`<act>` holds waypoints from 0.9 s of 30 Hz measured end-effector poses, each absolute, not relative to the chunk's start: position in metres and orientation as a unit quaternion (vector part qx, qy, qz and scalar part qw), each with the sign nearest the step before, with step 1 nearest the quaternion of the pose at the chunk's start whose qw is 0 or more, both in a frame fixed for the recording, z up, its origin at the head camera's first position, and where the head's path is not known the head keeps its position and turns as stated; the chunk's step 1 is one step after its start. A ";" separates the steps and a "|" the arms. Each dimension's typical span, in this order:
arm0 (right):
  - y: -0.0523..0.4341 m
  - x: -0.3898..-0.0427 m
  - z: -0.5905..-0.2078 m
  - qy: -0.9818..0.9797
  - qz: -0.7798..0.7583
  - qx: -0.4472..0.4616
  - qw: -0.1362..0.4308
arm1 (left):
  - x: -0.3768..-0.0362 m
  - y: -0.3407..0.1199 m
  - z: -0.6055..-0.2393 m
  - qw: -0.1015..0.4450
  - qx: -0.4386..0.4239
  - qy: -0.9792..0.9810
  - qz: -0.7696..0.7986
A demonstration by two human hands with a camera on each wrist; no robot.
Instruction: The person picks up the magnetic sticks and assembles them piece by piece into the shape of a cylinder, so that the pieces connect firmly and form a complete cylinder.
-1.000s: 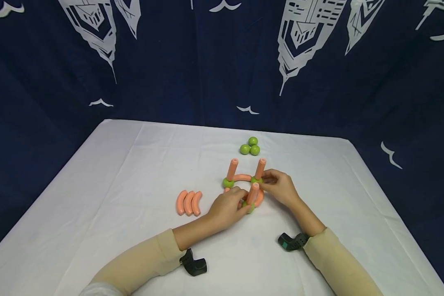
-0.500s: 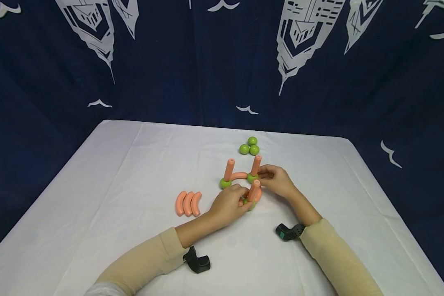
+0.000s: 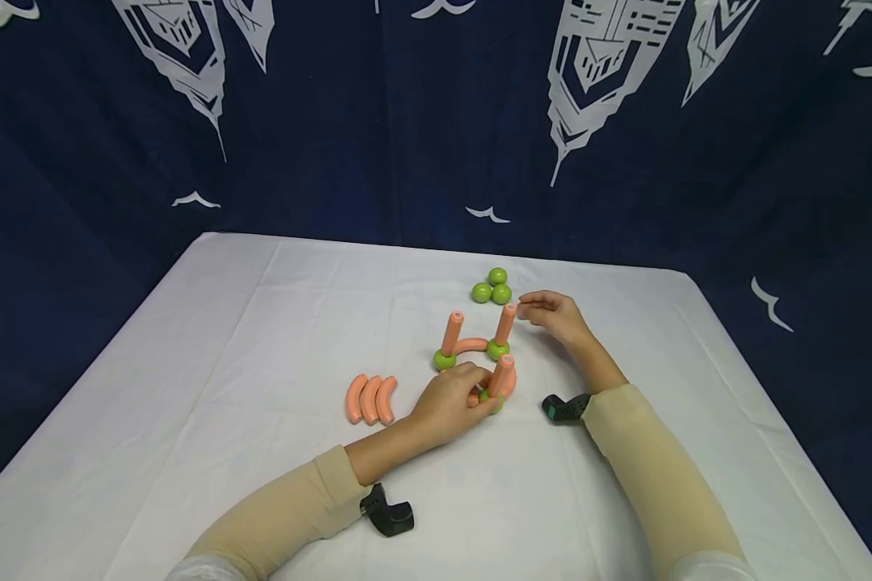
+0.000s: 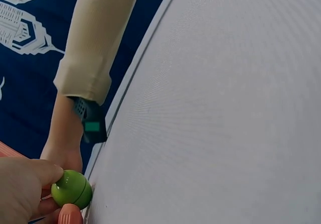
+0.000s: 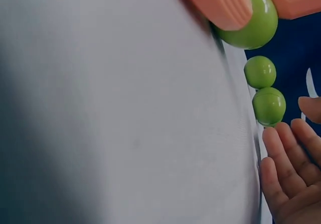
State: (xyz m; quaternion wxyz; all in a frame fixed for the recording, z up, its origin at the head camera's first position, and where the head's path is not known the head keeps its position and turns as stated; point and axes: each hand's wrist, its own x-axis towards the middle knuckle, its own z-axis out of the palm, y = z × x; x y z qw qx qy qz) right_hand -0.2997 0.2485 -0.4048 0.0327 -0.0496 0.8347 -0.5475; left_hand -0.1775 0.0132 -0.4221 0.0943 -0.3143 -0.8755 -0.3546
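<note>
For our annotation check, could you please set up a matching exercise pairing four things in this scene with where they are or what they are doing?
Things:
1. left hand
2. right hand
3. three loose green balls
4. three curved orange pieces

Places or states:
A. lying side by side left of the structure
B. grips the nearest green ball
C. clustered behind the structure
D. empty, beside the far right upright peg

Pairs: 1-B, 2-D, 3-C, 4-A
</note>
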 end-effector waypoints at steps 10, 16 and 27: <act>0.238 -0.328 -0.399 0.839 -0.543 0.013 0.039 | -0.179 0.012 -0.424 0.107 -0.334 -0.859 -0.372; 0.234 -0.335 -0.401 0.856 -0.513 0.042 0.049 | -0.178 0.012 -0.424 0.106 -0.340 -0.858 -0.370; 0.223 -0.343 -0.410 0.880 -0.470 0.033 0.055 | -0.179 0.009 -0.425 0.106 -0.337 -0.862 -0.364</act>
